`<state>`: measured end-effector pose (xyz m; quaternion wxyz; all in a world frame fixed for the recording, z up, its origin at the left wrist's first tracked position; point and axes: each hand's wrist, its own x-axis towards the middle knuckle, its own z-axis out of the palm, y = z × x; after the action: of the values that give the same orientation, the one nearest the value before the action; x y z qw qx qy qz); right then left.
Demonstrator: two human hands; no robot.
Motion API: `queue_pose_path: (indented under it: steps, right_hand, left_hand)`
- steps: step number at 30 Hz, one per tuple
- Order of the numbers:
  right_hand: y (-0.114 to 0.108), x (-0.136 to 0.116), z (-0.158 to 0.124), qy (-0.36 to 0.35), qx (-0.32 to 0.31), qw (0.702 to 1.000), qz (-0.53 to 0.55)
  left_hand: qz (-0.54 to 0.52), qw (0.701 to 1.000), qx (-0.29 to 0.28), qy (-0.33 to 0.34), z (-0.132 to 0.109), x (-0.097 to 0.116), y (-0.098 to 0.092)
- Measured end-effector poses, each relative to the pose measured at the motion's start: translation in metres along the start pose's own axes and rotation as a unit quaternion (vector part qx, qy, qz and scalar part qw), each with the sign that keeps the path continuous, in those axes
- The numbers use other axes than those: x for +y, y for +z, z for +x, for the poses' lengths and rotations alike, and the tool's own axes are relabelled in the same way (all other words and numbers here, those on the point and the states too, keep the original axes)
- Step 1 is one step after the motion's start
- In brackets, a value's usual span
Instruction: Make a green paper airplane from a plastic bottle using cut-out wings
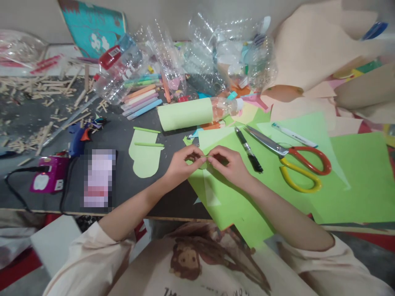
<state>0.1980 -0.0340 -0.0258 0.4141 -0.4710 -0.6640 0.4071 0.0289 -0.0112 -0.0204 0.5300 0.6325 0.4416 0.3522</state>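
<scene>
My left hand (185, 162) and my right hand (228, 164) meet at the middle, thumbs and fingertips pinched on a small piece of light green paper (203, 162). Fingers hide much of it. Left of my hands lie two light green paper cutouts with rounded ends (145, 158), each with a thin green strip along its upper edge. Beyond my hands, a plastic bottle wrapped in light green paper (187, 114) rests on its side. A black pen (249, 150) and scissors with red and yellow handles (284, 154) lie right of my right hand on green sheets (354, 176).
At left are a phone (99, 176), a purple box with a cable (51, 174) and a blue glue gun (78, 137). Behind them lie scattered wooden sticks (40, 90) and several coloured chalk-like sticks (142, 100). Clear plastic bottles (212, 53) and a large beige sheet (308, 49) fill the back.
</scene>
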Motion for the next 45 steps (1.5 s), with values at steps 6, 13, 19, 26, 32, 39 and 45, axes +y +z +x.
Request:
queue_pose_path:
  steps: [6, 13, 19, 26, 32, 39, 45]
  right_hand:
    - [-0.0002, -0.0003, -0.0012, -0.011, 0.002, 1.000, -0.005]
    - [-0.0010, -0.0018, -0.0006, -0.014, 0.001, 1.000, -0.015]
    - [-0.0003, -0.0012, -0.0004, -0.007, 0.004, 1.000, -0.010]
    - [-0.0007, -0.0007, -0.0006, -0.013, 0.004, 1.000, -0.019]
    - [-0.0006, -0.0006, -0.0009, -0.002, 0.004, 1.000, -0.013]
    - [-0.0005, 0.0002, -0.0007, 0.010, 0.015, 1.000, -0.003]
    - [-0.0009, -0.0023, -0.0008, 0.024, 0.007, 1.000, -0.010]
  left_hand:
    - [0.029, 0.999, 0.007, 0.026, 0.0003, 0.0004, -0.0011]
    - [0.027, 1.000, 0.006, 0.002, -0.0002, 0.0028, 0.0000]
    - [0.021, 1.000, 0.008, -0.021, -0.0010, 0.0049, -0.0023]
    - [0.027, 1.000, 0.001, -0.013, -0.0006, 0.0044, -0.0020]
    - [0.030, 1.000, -0.003, -0.004, 0.0000, 0.0047, -0.0022]
    - [0.044, 0.999, 0.014, 0.002, -0.0008, 0.0040, -0.0039]
    - [0.044, 0.999, 0.015, -0.009, -0.0007, 0.0044, -0.0030]
